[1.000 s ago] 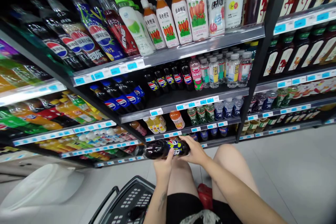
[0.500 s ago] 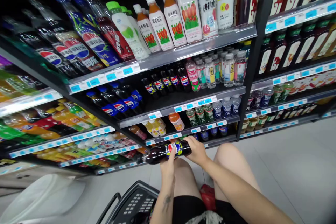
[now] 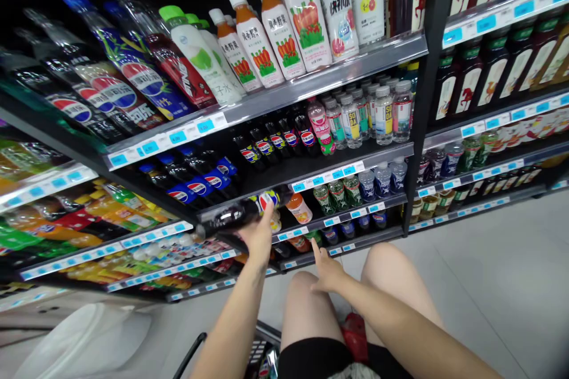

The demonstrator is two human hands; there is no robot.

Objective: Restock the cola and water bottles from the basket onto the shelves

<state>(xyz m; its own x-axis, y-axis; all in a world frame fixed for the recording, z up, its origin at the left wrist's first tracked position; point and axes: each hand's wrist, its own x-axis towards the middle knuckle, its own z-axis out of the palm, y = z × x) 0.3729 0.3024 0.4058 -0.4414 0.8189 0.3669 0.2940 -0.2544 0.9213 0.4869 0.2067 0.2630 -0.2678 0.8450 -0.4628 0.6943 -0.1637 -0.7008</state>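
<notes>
My left hand (image 3: 259, 235) grips a dark Pepsi bottle (image 3: 235, 215) lying sideways, cap to the left, raised in front of the shelf edge under the row of dark cola bottles (image 3: 271, 141). My right hand (image 3: 326, 269) is lower, above my bare knee (image 3: 306, 293), holding nothing, one finger stretched toward the low shelves. An orange juice bottle (image 3: 299, 207) stands just right of the held bottle.
Black shelving full of drinks fills the view: large Pepsi bottles (image 3: 133, 80) and juice bottles (image 3: 255, 38) on top, soda water bottles (image 3: 384, 115) at middle right. A black basket (image 3: 262, 355) sits on the grey floor by my legs. A white rounded object (image 3: 80, 340) lies at lower left.
My right hand let go of the Pepsi bottle and dropped toward my knee. My left hand lifted the bottle up and left to the cola shelf. The view tilted lower.
</notes>
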